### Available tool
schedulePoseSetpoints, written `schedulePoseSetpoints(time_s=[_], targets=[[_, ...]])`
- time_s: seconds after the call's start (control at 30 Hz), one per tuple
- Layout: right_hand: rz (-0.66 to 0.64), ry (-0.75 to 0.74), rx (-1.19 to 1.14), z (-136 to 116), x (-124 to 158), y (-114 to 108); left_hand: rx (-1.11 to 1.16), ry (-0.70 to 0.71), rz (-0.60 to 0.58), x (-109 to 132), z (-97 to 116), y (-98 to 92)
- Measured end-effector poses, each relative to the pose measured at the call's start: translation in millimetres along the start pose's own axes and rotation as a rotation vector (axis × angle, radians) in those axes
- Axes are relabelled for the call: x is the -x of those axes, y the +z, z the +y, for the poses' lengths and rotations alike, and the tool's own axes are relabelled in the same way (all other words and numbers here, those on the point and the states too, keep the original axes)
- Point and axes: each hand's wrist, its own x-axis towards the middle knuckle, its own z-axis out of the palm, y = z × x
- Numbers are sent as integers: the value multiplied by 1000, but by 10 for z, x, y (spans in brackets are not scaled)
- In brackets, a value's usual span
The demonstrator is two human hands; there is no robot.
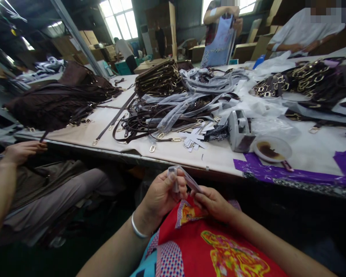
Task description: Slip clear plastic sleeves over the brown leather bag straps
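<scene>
Over my lap, in front of the table's near edge, my left hand (164,194) has its fingers wrapped round one end of a clear plastic sleeve (190,181). A silvery bangle circles that wrist. My right hand (212,202) pinches the sleeve's other end, a little lower and to the right. The plastic bends between the two hands; whether something lies inside it cannot be made out. Beyond them on the table lie dark brown straps (135,130) with gold-coloured clasps, some wrapped in plastic, and a pile of white paper strips (193,139).
A tape dispenser (240,130) and a round dish of brown stuff (272,149) stand near purple tape (253,165) on the table edge. Brown bags (60,96) are heaped at left. A co-worker's hand (20,152) is at far left; other people stand beyond the table.
</scene>
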Motion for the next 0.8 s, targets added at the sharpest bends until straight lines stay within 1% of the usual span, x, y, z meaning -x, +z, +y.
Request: schedulePoseSetpoints(time_s=[0.1, 0.17, 0.27, 0.33, 0.37, 0.4, 0.47, 0.53, 0.6, 0.67, 0.7, 0.77, 0.8], targets=[[-2, 27, 67, -10, 60, 97, 26, 156, 211, -155, 70, 17], [-37, 21, 129, -57, 94, 147, -22, 296, 312, -265, 73, 18], [-98, 36, 148, -163, 145, 198, -156, 485, 404, -377, 18, -24], [-117, 83, 51, -248, 173, 216, -365, 611, 439, -388, -44, -105], [-121, 106, -31, -292, 183, 221, -517, 658, 417, -374, -76, -163], [-116, 113, -123, -337, 190, 224, -688, 681, 357, -352, -107, -231], [-88, 94, -296, -421, 194, 221, -1007, 679, 159, -293, -164, -383], [-48, 62, -412, -486, 187, 207, -1230, 656, -47, -236, -223, -524], [-7, 53, -469, -528, 177, 179, -1394, 615, -167, -190, -284, -623], [8, 67, -467, -560, 165, 127, -1536, 532, -221, -149, -336, -667], [10, 79, -435, -581, 158, 88, -1592, 484, -220, -127, -355, -670], [28, 88, -275, -644, 135, -21, -1651, 411, -185, -75, -371, -648], [68, 68, -144, -687, 116, -90, -1650, 381, -168, -44, -372, -627]])
